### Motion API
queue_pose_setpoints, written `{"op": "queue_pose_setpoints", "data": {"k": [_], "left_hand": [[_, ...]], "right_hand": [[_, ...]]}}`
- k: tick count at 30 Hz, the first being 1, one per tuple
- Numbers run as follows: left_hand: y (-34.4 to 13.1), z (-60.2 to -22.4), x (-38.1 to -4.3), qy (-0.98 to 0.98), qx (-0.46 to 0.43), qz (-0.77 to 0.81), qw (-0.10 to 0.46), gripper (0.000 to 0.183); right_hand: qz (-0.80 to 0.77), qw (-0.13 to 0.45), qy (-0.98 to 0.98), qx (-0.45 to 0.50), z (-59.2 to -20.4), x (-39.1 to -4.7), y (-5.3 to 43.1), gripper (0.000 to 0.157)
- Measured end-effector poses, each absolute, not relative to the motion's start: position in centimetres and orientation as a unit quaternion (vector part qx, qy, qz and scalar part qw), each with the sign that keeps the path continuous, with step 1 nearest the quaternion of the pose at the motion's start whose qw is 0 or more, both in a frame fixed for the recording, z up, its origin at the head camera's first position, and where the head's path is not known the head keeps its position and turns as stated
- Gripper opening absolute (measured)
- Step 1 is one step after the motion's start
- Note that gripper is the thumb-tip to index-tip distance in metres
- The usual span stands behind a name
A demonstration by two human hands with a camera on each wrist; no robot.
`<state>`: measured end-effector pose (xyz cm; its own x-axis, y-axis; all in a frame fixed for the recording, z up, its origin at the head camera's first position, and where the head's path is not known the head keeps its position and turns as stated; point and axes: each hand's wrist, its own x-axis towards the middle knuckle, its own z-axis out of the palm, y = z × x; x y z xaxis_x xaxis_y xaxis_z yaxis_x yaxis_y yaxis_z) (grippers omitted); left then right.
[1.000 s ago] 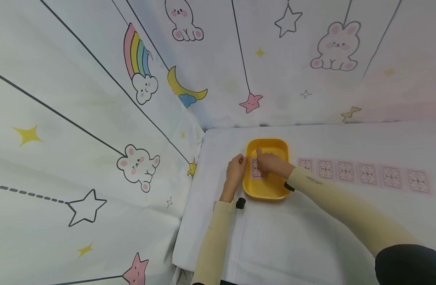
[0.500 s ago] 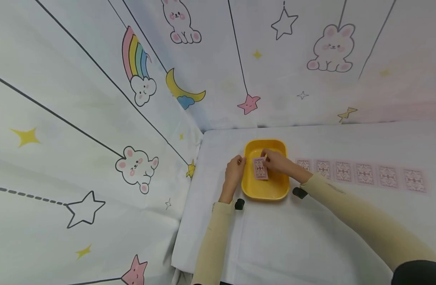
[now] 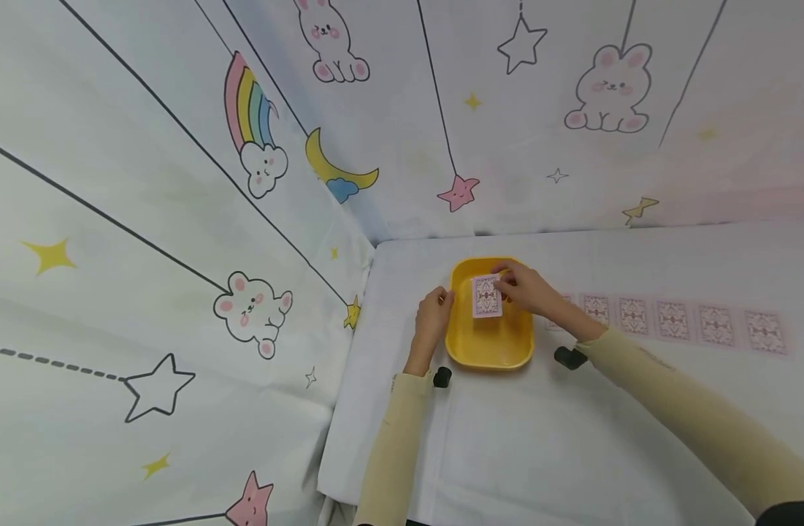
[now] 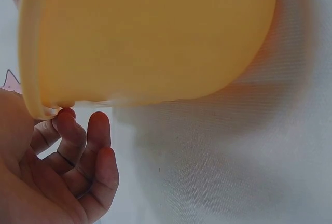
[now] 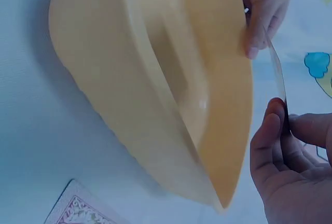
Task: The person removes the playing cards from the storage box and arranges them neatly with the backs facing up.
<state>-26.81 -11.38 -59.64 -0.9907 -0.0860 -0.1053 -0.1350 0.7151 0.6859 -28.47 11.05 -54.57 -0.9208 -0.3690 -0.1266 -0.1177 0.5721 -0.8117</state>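
My right hand (image 3: 531,292) pinches a playing card (image 3: 486,296) by its right side, above the yellow tray (image 3: 490,349). The card's pink patterned back faces up in the head view. Seen edge-on in the right wrist view, the same card (image 5: 279,73) is slightly bowed between thumb and fingers. My left hand (image 3: 432,321) holds the tray's left rim. In the left wrist view, the curled fingers of that hand (image 4: 70,167) sit under and against the rim, the thumb mostly hidden.
A row of several playing cards (image 3: 634,315), backs up, lies to the right on the white cloth-covered table (image 3: 540,446). My right hand and forearm partly cover the nearest one. A printed cloth wall (image 3: 402,95) rises behind and at the left.
My right hand has picked the card up off the tray's bottom and drawn it up and a little right, straightening it. The left hand stays at the rim.
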Motion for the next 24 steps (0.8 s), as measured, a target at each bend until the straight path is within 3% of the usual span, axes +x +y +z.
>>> {"op": "queue_pose_setpoints", "data": {"k": [24], "left_hand": [[-11.3,-59.1,-26.3,0.920,-0.058,0.385,0.038,0.032]], "right_hand": [[-0.450,0.121,0.877,-0.118,-54.6,-27.2,17.0,0.036]]}}
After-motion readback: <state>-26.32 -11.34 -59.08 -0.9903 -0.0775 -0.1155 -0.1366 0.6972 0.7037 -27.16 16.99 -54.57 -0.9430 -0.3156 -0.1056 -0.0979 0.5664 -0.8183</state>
